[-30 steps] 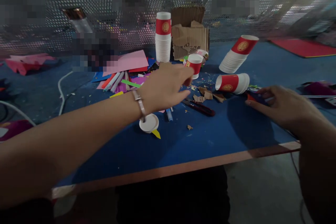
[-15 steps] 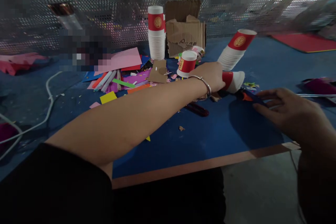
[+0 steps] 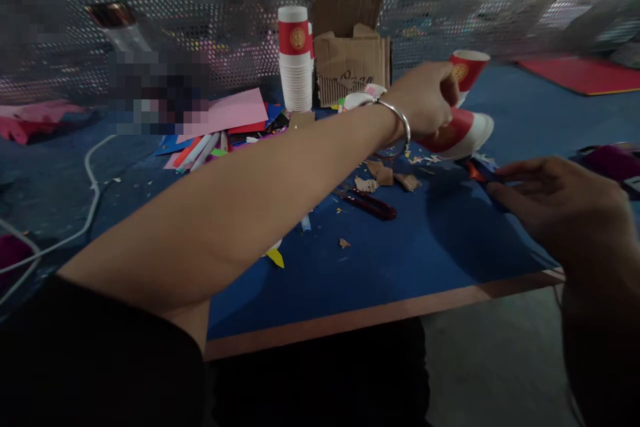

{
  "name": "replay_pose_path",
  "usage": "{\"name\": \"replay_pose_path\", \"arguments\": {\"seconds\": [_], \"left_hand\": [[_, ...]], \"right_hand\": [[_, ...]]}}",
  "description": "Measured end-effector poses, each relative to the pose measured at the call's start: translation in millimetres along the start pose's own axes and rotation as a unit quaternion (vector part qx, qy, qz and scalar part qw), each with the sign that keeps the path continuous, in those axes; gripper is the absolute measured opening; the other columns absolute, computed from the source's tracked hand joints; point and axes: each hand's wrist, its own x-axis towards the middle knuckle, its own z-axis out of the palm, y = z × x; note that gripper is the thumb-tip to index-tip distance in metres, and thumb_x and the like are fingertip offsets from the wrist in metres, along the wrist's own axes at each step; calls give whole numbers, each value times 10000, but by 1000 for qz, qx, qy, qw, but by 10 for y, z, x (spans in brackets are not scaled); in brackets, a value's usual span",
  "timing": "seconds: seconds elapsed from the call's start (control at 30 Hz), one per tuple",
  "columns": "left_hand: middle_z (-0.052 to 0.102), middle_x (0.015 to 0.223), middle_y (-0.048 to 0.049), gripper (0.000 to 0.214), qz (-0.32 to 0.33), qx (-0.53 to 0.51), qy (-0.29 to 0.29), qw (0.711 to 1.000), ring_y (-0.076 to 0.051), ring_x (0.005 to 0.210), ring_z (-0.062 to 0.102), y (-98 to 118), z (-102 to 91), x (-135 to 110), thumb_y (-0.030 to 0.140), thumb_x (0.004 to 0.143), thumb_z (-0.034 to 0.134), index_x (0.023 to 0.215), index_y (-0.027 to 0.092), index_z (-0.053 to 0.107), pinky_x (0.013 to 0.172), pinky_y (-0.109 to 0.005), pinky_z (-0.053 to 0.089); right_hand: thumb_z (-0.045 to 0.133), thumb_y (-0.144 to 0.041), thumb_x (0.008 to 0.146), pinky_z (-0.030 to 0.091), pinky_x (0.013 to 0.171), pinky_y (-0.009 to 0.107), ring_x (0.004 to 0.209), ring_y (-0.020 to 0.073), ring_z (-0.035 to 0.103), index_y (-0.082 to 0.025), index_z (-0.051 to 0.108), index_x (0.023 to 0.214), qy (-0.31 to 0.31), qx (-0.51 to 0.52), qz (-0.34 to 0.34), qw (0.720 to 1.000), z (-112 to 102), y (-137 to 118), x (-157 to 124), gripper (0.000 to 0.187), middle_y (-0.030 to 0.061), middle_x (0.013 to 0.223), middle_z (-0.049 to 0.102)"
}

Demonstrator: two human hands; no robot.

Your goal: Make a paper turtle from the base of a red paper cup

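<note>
My left hand (image 3: 425,101), with a metal bangle on the wrist, reaches across the blue table (image 3: 390,267) and is closed on a red and white paper cup (image 3: 463,135), lifted on its side above the table. My right hand (image 3: 555,210) rests low at the right with its fingers stretched out, the fingertips on a dark blue flat piece (image 3: 487,172) with an orange bit. A leaning stack of cups (image 3: 467,68) stands just behind my left hand.
A tall stack of paper cups (image 3: 295,60) and a torn cardboard box (image 3: 353,57) stand at the back before a perforated metal screen. Coloured paper sheets (image 3: 227,113), pens, cardboard scraps (image 3: 385,178) and a red-handled tool (image 3: 373,205) lie about. A white cable (image 3: 90,193) runs at left.
My left hand went right from the middle of the table, closed on the cup that lay on its side and lifted it. My right hand stayed nearly still.
</note>
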Motion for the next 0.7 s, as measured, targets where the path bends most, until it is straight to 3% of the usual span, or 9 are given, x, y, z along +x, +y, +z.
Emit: {"name": "replay_pose_path", "arguments": {"seconds": [0.03, 0.13, 0.4, 0.57, 0.7], "left_hand": [[605, 772, -12, 417, 28, 58, -3, 998, -139, 797, 665, 61, -55, -29, -172, 881, 654, 709, 189, 536, 711, -281, 449], [556, 763, 13, 373, 48, 77, 16, 996, -91, 649, 573, 205, -297, -112, -129, 951, 613, 789, 193, 518, 647, -269, 404], [602, 816, 31, 281, 33, 19, 94, 995, -91, 707, 627, 393, -963, -411, -82, 942, 564, 1044, 174, 508, 740, -214, 436], [667, 921, 11, 300, -6, -46, 103, 994, -103, 846, 700, 435, -1187, -657, -103, 953, 546, 1146, 126, 552, 825, -217, 476], [632, 846, 40, 88, -4, -128, 112, 985, -43, 836, 624, 423, -1275, -798, 21, 1070, 561, 1068, 98, 604, 837, -164, 466]], "right_hand": [[747, -564, 662, 578, 783, 482, 785, 324, 788, -259, 767, 947, 9, 7, 0, 1000, -2, -22, 2, 418, 57, 759, 761], [768, -528, 603, 564, 720, 444, 742, 309, 770, -248, 763, 922, 25, 57, 25, 998, -16, -110, -9, 424, 65, 741, 748], [802, -518, 626, 550, 823, 450, 784, 294, 771, -269, 782, 931, 14, 67, 34, 997, 47, -53, -1, 395, 40, 772, 762], [765, -505, 597, 545, 812, 452, 760, 291, 757, -271, 760, 886, -4, 42, 50, 998, 93, -100, 22, 372, 39, 754, 753], [732, -498, 592, 541, 819, 443, 780, 293, 763, -283, 757, 882, -3, 23, 45, 999, 81, -173, 10, 362, 35, 746, 754]]}}
